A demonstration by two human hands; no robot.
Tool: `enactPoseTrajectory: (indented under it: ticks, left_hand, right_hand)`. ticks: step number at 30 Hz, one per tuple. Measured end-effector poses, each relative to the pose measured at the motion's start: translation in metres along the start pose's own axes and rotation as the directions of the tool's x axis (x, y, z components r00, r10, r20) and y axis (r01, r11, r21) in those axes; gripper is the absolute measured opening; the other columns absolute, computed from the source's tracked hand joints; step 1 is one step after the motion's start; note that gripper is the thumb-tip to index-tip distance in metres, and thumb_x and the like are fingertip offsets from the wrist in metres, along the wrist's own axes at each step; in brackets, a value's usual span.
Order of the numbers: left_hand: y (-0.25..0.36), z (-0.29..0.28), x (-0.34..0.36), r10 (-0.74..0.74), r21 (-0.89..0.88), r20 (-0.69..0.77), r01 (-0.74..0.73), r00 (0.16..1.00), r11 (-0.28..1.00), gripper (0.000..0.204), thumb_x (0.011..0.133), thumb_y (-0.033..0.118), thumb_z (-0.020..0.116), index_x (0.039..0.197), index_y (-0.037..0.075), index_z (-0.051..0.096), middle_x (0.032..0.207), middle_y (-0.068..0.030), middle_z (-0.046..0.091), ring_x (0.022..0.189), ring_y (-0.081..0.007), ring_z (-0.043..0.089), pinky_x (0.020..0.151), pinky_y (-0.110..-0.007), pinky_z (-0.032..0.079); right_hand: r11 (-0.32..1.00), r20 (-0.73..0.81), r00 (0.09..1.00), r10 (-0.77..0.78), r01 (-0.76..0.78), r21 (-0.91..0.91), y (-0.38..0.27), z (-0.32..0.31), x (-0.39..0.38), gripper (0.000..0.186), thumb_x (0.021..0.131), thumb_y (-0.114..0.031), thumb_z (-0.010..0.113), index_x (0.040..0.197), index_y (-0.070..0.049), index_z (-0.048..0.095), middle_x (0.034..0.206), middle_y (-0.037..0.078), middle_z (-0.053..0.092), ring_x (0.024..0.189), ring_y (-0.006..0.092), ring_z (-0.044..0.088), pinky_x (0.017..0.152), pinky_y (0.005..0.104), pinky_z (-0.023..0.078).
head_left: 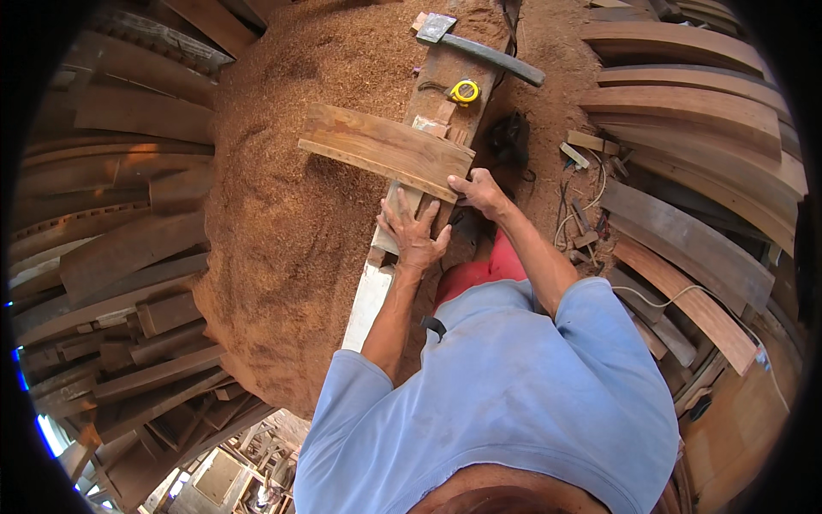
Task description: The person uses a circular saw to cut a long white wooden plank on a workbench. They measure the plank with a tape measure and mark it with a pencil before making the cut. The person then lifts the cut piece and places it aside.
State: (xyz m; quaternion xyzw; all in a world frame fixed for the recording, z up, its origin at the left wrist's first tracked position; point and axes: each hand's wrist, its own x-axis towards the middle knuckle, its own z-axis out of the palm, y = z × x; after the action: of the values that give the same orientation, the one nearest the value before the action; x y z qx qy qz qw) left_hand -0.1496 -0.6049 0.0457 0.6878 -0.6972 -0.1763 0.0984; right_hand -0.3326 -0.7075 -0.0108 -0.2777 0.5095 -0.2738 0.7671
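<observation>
A brown wooden board lies crosswise over a narrow wooden bench, its long edge facing me. At the board's right end my right hand is closed, thumb and fingers pinching the near corner. My left hand rests just below the board's near edge, fingers spread flat over wood strips on the bench. A white-faced stretch of the beam shows beside my left forearm. Beyond the board are a yellow tape measure and a hammer with a dark handle and metal head.
A large heap of sawdust spreads left of the bench. Stacked planks line the left side, with more long boards on the right. A pale cable and small tools lie at the right.
</observation>
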Motion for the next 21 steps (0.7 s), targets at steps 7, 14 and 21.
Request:
enactPoseTrajectory:
  ticks: [7,14,21]
  left_hand:
    - [0.005,-0.004,0.003,-0.003,-0.002,-0.006,0.003,1.0,1.0,0.065,0.069,0.037,0.086,0.131,0.032,0.066,0.166,-0.0267,0.013,0.148,-0.0605,0.004,0.111,-0.08,0.005]
    - [0.011,-0.011,0.008,-0.011,0.005,0.005,0.011,1.0,1.0,0.064,0.07,0.035,0.086,0.131,0.029,0.066,0.165,-0.0291,0.013,0.149,-0.0598,0.003,0.112,-0.078,0.005]
    - [0.005,-0.003,0.005,0.009,0.017,-0.029,-0.009,1.0,1.0,0.061,0.068,0.038,0.085,0.126,0.031,0.067,0.165,-0.029,0.017,0.148,-0.0592,0.007,0.113,-0.075,0.008]
  right_hand:
    - [0.984,0.023,0.999,0.025,-0.021,-0.179,0.009,-0.008,0.009,0.038,0.097,-0.026,0.071,0.112,0.008,0.066,0.102,0.011,0.071,0.088,0.019,0.069,0.079,0.0369,0.058]
    - [0.994,0.147,0.985,0.089,-0.098,0.054,-0.008,-0.014,-0.001,0.038,0.099,-0.032,0.067,0.119,0.0,0.062,0.102,0.008,0.071,0.088,0.0186,0.069,0.08,0.0361,0.057]
    - [0.911,0.049,0.936,0.349,-0.351,0.217,0.019,-0.093,-0.016,0.023,0.103,-0.028,0.057,0.11,-0.006,0.061,0.092,0.007,0.069,0.075,0.0148,0.067,0.067,0.0322,0.057]
